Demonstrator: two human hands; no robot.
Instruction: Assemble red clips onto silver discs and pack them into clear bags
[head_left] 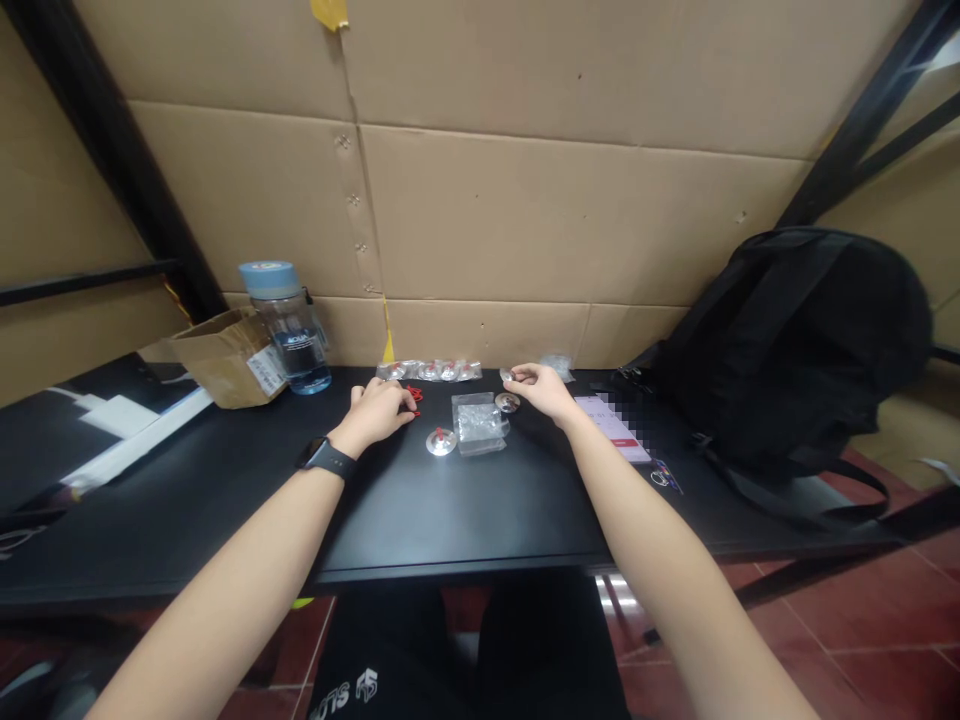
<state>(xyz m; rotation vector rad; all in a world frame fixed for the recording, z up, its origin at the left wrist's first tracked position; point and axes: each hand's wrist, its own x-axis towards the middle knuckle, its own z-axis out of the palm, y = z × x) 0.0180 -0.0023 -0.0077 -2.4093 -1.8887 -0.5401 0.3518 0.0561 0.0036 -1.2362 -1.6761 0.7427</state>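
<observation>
My left hand (381, 408) rests on the black table with its fingers curled in at a small pile of red cords (414, 394); a bit of red shows at the fingertips. Thumb and fingers of my right hand (541, 388) pinch a shiny metal disc, seemingly a finger cymbal (507, 376). Just below it lies another silver cymbal (508, 403). A cymbal with a red cord at its centre (441, 442) lies flat between my hands. Beside that one are clear plastic bags (480, 424). Several bagged cymbals with red cords (429, 371) line the back.
A crumpled clear bag (557, 367) sits behind my right hand. To the right are a phone (611, 425) with part of its screen blurred and a black backpack (802, 350). On the left stand a water bottle (294, 335), a cardboard box (225, 360) and a white charger (118, 416).
</observation>
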